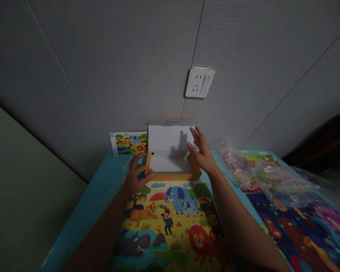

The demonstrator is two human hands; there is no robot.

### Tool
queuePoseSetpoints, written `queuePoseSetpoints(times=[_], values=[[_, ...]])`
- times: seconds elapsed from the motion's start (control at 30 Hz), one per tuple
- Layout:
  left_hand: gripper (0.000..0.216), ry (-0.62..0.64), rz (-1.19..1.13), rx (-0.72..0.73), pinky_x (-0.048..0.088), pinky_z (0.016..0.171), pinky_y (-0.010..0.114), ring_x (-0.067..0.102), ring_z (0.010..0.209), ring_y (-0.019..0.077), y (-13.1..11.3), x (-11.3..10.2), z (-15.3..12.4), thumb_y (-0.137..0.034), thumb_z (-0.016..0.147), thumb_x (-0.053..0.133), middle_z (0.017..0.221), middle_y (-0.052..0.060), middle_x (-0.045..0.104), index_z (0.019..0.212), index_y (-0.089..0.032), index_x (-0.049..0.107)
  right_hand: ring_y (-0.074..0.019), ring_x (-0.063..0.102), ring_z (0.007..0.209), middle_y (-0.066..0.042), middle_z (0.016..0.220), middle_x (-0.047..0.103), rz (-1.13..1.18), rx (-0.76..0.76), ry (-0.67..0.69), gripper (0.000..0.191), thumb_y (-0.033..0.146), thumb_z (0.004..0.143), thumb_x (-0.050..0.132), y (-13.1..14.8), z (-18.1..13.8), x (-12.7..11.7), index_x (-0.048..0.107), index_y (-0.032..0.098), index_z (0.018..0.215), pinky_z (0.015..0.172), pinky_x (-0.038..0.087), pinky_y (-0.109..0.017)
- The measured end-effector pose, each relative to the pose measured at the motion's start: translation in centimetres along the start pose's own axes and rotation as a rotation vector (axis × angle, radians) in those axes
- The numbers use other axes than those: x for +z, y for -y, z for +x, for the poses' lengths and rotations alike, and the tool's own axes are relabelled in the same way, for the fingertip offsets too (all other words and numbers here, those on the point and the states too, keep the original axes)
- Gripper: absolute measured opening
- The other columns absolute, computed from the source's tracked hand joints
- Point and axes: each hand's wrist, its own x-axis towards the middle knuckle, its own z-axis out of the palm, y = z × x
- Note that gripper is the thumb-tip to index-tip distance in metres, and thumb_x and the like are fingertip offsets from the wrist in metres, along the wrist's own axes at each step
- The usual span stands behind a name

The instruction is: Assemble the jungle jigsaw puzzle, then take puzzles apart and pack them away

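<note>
An open cardboard box [172,176] with orange outer walls and a white inside stands against the wall, its lid [164,136] raised. My left hand [136,175] is at the box's left front corner, fingers apart and appearing to touch its side. Over the right end of the box, my right hand [202,153] has its fingers spread and holds nothing; its shadow falls on the lid. Just in front of the box lies an assembled jigsaw puzzle [175,223] showing elephants, a leopard, a hippo and lions. My forearms cover parts of its sides.
A picture card [130,143] with the same animal scene leans on the wall, left of the box. To the right, clear plastic bags [274,177] lie over colourful pictures, and a dark blue puzzle [300,230] is nearer. A socket [200,82] is on the wall above the blue table [93,196].
</note>
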Motion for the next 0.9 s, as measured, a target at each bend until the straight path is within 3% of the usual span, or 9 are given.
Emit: queuePoseSetpoints(times=[0.1,0.17,0.27,0.37,0.43,0.5,0.67,0.9], values=[[0.014,-0.095,-0.065,-0.13,0.036,0.11,0.047,0.048,0.124,0.0266,0.6,-0.2,0.1,-0.032,0.084,0.06,0.128,0.006,0.058,0.08,-0.023,0.071,-0.0257,0.046,0.133,-0.012,0.145,0.048,-0.112,0.039,0.0,0.054,0.04,0.09,0.057,2.1,0.2,-1.1,0.043,0.026,0.14,0.105,0.041,-0.049],[0.016,-0.182,-0.122,-0.242,0.041,0.105,0.045,0.053,0.119,0.0261,1.2,-0.2,0.2,-0.034,0.082,0.06,0.12,0.007,0.063,0.088,-0.023,0.07,-0.0251,0.063,0.111,-0.011,0.121,0.067,-0.181,0.074,-0.004,0.036,0.038,0.09,0.056,4.3,0.2,-1.8,0.06,0.022,0.122,0.091,0.05,-0.045],[0.03,-0.261,-0.16,-0.359,0.051,0.089,0.038,0.06,0.108,0.0249,2.4,-0.2,0.2,-0.036,0.08,0.058,0.114,0.007,0.066,0.105,-0.021,0.066,-0.0191,0.067,0.08,-0.007,0.092,0.074,-0.22,0.132,0.05,0.025,0.036,0.089,0.056,7.5,-0.7,-1.6,0.069,0.019,0.102,0.071,0.052,-0.033],[0.028,-0.335,-0.138,-0.47,0.053,0.072,0.033,0.065,0.087,0.0226,3.6,-0.1,0.5,-0.036,0.08,0.053,0.094,0.007,0.07,0.096,-0.017,0.067,-0.0153,0.064,0.067,-0.004,0.081,0.073,-0.268,0.18,0.308,0.021,0.027,0.091,0.052,9.1,-3.0,1.1,0.069,0.018,0.098,0.06,0.047,-0.027],[0.027,-0.389,-0.11,-0.546,0.052,0.063,0.031,0.065,0.072,0.0204,4.2,-0.2,0.7,-0.035,0.079,0.049,0.078,0.006,0.069,0.086,-0.015,0.067,-0.0157,0.064,0.065,-0.004,0.078,0.073,-0.453,0.147,0.531,0.02,0.018,0.088,0.052,8.8,-4.9,3.8,0.071,0.019,0.093,0.059,0.045,-0.027],[0.028,-0.405,-0.091,-0.588,0.051,0.06,0.03,0.064,0.065,0.0189,4.6,-0.5,0.5,-0.034,0.079,0.047,0.07,0.005,0.069,0.081,-0.014,0.067,-0.0192,0.064,0.067,-0.008,0.076,0.072,-0.621,0.102,0.616,0.018,0.015,0.085,0.052,7.8,-6.7,6.4,0.07,0.017,0.086,0.06,0.044,-0.029],[0.027,-0.285,-0.028,-0.558,0.052,0.064,0.03,0.067,0.069,0.0197,3.9,-1.7,-1.7,-0.036,0.078,0.051,0.074,0.005,0.072,0.084,-0.016,0.068,-0.0222,0.065,0.09,-0.012,0.1,0.07,-0.658,0.052,0.606,0.026,0.016,0.09,0.046,5.1,-10.1,9.7,0.063,0.015,0.109,0.077,0.047,-0.031],[0.016,0.065,0.046,-0.287,0.051,0.082,0.036,0.064,0.08,0.0226,1.8,-2.3,-3.9,-0.035,0.074,0.061,0.079,0.004,0.067,0.076,-0.023,0.071,-0.0198,0.063,0.093,-0.008,0.104,0.066,-0.677,0.016,0.572,0.027,0.024,0.097,0.039,4.4,-11.7,9.4,0.058,0.018,0.114,0.08,0.047,-0.029]])
